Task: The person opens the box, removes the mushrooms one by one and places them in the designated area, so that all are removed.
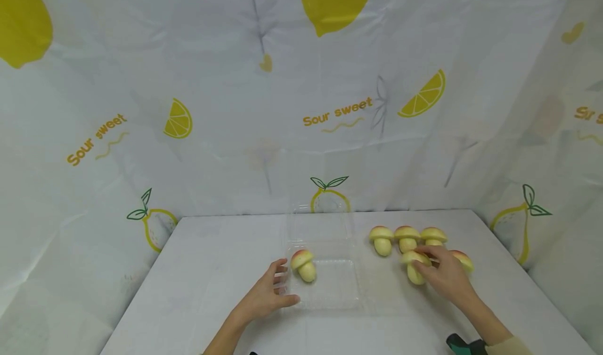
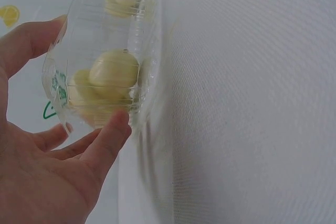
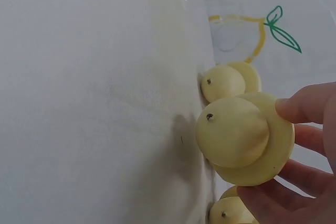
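Note:
My right hand [image 1: 445, 275] pinches a pale yellow toy mushroom [image 3: 233, 135] by its cap, thumb on one side and fingers on the other. In the right wrist view its stem end, with a small dark hole, faces the camera. On the left, a clear plastic container [image 1: 332, 295] stands with its lid [image 1: 320, 228] folded back. One toy mushroom [image 1: 306, 271] with a reddish-topped cap lies at the container's left inside. My left hand [image 1: 266, 295] grips the container's near left corner, thumb at the front and fingers along the left side.
Behind and beside my right hand are more toy mushrooms: one at the back left [image 1: 381, 240], one in the middle [image 1: 407, 234], one at the back right [image 1: 433, 234] and one partly hidden [image 1: 462, 261]. A lemon-print cloth [image 1: 226, 166] hangs behind the white table [image 1: 207, 266].

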Motion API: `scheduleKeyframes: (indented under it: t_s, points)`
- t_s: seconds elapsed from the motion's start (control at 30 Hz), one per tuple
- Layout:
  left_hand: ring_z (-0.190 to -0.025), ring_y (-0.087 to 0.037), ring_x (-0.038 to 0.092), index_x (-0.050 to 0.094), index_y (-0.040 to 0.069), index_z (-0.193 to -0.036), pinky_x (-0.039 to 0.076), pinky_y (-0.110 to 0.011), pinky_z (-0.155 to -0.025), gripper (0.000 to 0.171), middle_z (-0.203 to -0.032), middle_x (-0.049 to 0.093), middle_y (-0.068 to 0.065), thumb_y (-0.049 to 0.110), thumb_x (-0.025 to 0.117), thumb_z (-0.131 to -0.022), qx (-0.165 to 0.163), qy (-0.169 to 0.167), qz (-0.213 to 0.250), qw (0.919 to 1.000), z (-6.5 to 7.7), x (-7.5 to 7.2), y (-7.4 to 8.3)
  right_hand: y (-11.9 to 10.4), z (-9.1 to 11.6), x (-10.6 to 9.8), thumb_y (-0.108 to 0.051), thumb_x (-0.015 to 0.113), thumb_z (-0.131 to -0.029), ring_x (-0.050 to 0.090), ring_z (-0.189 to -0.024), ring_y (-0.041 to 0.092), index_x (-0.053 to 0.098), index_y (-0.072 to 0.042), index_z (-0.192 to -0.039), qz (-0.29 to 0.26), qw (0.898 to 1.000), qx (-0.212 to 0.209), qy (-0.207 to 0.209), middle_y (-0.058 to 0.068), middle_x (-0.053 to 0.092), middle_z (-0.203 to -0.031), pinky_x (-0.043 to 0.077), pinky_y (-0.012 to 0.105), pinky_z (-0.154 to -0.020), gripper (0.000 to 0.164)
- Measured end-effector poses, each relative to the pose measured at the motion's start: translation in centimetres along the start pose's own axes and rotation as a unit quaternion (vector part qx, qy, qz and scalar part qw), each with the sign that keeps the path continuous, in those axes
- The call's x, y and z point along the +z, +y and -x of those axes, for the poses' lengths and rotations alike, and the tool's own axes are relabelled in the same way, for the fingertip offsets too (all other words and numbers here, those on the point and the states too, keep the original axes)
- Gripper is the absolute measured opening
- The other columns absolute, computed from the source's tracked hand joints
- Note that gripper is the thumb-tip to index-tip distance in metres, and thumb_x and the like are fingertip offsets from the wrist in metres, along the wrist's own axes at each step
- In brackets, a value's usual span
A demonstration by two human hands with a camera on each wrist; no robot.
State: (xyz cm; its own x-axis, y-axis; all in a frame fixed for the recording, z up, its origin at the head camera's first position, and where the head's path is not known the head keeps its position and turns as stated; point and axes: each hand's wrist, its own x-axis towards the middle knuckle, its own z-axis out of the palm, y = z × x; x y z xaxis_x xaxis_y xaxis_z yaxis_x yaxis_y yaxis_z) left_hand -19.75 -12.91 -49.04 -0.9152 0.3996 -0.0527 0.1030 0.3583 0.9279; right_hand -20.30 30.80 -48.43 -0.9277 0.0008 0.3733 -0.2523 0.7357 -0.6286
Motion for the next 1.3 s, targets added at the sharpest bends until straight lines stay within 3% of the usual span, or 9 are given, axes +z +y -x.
scheduleKeyframes:
  t_s: [0.47,0.83,1.3]
  points:
    - [-0.137,-0.049,0.041,0.025,0.003,-0.157,0.046,-0.054,-0.109,0.095,-0.151,0.038,-0.023,0.022,0.084,-0.085,-0.008,0.001,-0.002,1.0000,-0.3,0.0,-0.5,0.8,0.0,0.2,-0.012,0.075,-0.091,0.062,-0.107,0.044,0.066,0.009,-0.118,0.027,0.999,0.019,-0.026,0.026,0.066,-0.115,0.056,0.057,-0.087,0.035]
    - [-0.136,-0.049,0.043,0.025,0.003,-0.157,0.047,-0.054,-0.108,0.096,-0.150,0.039,-0.023,0.023,0.084,-0.084,-0.006,0.004,-0.011,0.9999,-0.3,0.1,-0.7,0.8,0.1,0.0,-0.012,0.077,-0.089,0.062,-0.106,0.044,0.067,0.008,-0.116,0.045,0.999,0.003,-0.017,0.024,0.067,-0.113,0.052,0.054,-0.085,0.035]
    - [-0.137,-0.049,0.042,0.025,0.003,-0.156,0.046,-0.053,-0.108,0.096,-0.150,0.039,-0.023,0.022,0.085,-0.084,-0.010,0.004,-0.009,0.9999,-0.3,0.0,-0.6,-0.6,-0.2,-0.7,-0.013,0.074,-0.092,0.060,-0.108,0.049,0.066,0.009,-0.118,0.049,0.999,0.002,-0.015,0.029,0.064,-0.118,0.053,0.062,-0.086,0.035]
